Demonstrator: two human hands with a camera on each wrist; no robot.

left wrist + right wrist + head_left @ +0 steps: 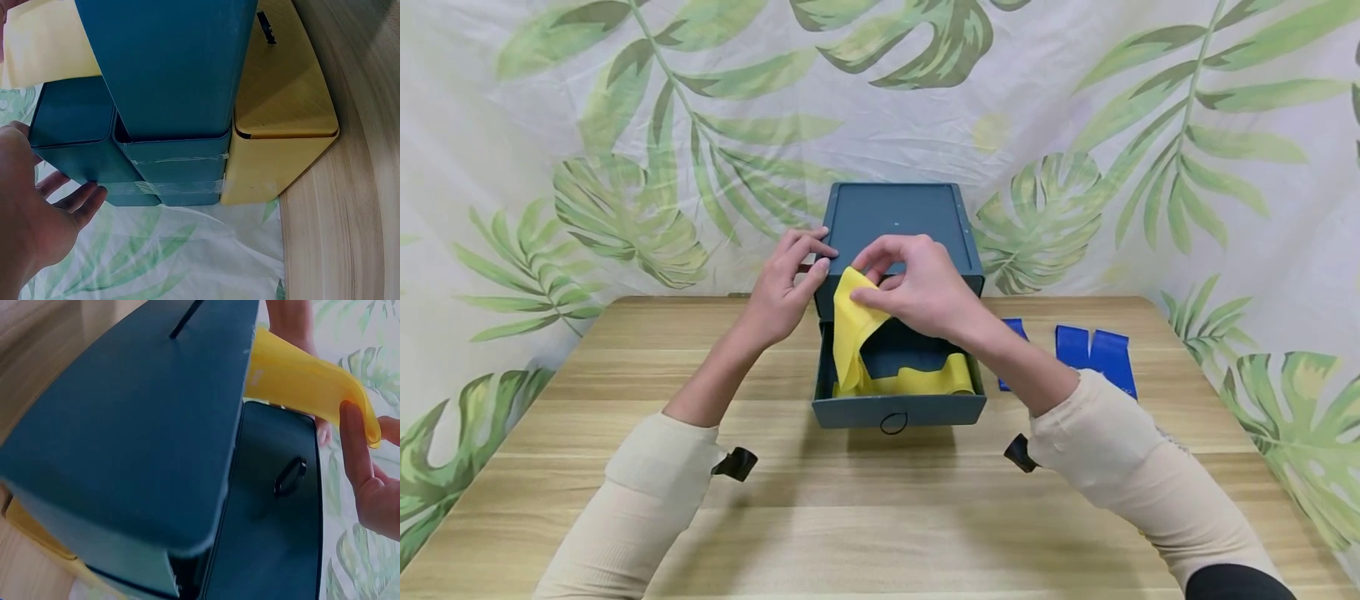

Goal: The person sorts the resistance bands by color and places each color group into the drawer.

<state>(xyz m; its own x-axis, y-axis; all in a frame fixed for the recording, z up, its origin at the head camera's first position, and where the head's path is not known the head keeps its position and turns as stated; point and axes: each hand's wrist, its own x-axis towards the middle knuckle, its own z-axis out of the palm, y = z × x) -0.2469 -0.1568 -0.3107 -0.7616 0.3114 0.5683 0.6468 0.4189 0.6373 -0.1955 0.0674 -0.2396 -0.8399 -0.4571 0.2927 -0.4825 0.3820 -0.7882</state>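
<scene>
While the left hand (pixel 786 287), fingers relaxed, seems to touch the dark cabinet (pixel 895 221), here's the right hand (pixel 925 287) with the yellow band (pixel 853 321) pinched in its grip! That end's above the open drawer (pixel 857 412); the rest lies inside.

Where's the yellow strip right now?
Head view, centre: the yellow strip hangs from the pinch of the right hand down into the left side of the open drawer, in front of the blue cabinet.
</scene>
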